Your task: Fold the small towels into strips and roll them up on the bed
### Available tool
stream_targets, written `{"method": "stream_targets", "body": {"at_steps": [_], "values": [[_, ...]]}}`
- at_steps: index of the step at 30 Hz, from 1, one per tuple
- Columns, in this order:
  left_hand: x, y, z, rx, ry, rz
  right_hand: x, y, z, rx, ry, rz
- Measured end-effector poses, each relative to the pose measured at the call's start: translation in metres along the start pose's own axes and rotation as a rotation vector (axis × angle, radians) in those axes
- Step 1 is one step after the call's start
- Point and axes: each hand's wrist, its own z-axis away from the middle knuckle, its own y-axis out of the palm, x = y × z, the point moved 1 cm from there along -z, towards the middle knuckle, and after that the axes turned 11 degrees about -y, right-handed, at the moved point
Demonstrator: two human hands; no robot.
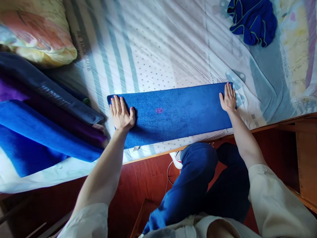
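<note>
A blue towel lies flat in a long rectangle near the front edge of the bed, with a small purple mark left of its middle. My left hand rests palm down on its left end, fingers stretched out and thumb apart. On the opposite end, my right hand presses flat near the far right corner, its fingers extended. Neither hand grips the cloth. A small pale tag pokes out from under the towel's near edge.
Several folded towels, blue, purple and dark grey, are piled at the left. A yellow patterned pillow sits behind them. One crumpled dark blue cloth lies at the far right. Wooden furniture stands at the right.
</note>
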Motion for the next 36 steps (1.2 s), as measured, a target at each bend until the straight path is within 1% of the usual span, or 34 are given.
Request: {"method": "stream_targets", "body": {"at_steps": [3, 5, 7, 10, 12, 14, 18, 22, 25, 27, 29, 31, 32, 34, 36], "values": [[-0.004, -0.001, 0.001, 0.001, -0.014, 0.006, 0.002, -0.001, -0.002, -0.004, 0.017, 0.013], [-0.005, -0.001, 0.012, 0.003, -0.006, 0.011, 0.011, -0.005, 0.008, -0.012, 0.012, 0.021], [0.0, 0.002, 0.031, 0.008, 0.01, 0.017, 0.022, -0.01, 0.029, -0.012, -0.006, 0.009], [0.018, 0.009, 0.071, -0.014, 0.003, 0.034, 0.032, -0.016, 0.074, 0.022, 0.006, -0.034], [0.032, 0.013, 0.096, -0.062, -0.025, 0.049, 0.032, -0.02, 0.102, 0.028, 0.087, -0.044], [0.044, 0.017, 0.116, -0.091, -0.044, 0.056, 0.031, -0.024, 0.125, 0.018, 0.187, -0.043], [0.056, 0.023, 0.146, -0.113, -0.078, 0.065, 0.041, -0.033, 0.151, -0.02, 0.36, -0.04], [0.064, 0.026, 0.173, -0.111, -0.111, 0.091, 0.066, -0.042, 0.168, -0.092, 0.596, -0.069], [0.069, 0.026, 0.189, -0.084, -0.13, 0.101, 0.085, -0.052, 0.169, -0.165, 0.74, -0.2], [0.07, 0.026, 0.196, -0.083, -0.12, 0.094, 0.097, -0.063, 0.163, -0.222, 0.778, -0.319], [0.065, 0.026, 0.202, -0.09, -0.074, 0.074, 0.113, -0.074, 0.152, -0.256, 0.738, -0.439], [0.054, 0.029, 0.205, -0.068, 0.018, 0.046, 0.139, -0.083, 0.141, -0.28, 0.623, -0.586], [0.046, 0.031, 0.206, -0.038, 0.079, 0.031, 0.156, -0.084, 0.136, -0.299, 0.552, -0.683], [0.025, 0.038, 0.209, 0.047, 0.219, 0.002, 0.199, -0.079, 0.132, -0.336, 0.418, -0.932], [0.002, 0.048, 0.213, 0.14, 0.36, -0.038, 0.246, -0.064, 0.135, -0.331, 0.375, -1.197]]}}
